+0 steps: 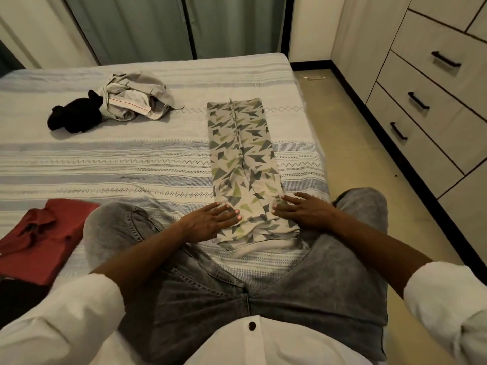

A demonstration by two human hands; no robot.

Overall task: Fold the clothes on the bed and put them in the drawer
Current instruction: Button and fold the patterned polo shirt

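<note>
Patterned trousers (242, 159) with grey and green triangles lie flat and lengthwise on the striped bed (105, 164), legs side by side, waistband nearest me. My left hand (210, 219) presses flat on the near left part of the trousers, fingers straight. My right hand (303, 209) lies flat on the near right part, fingers spread. A folded red shirt (39, 241) sits at the bed's near left. A crumpled grey garment (137, 98) and a black garment (76, 114) lie at the far left.
A wardrobe with closed drawers (432, 101) and black handles stands to the right across a strip of tiled floor (350, 143). Curtains (158, 25) hang behind the bed. I sit on the bed's edge, my knees in grey jeans on either side of the trousers.
</note>
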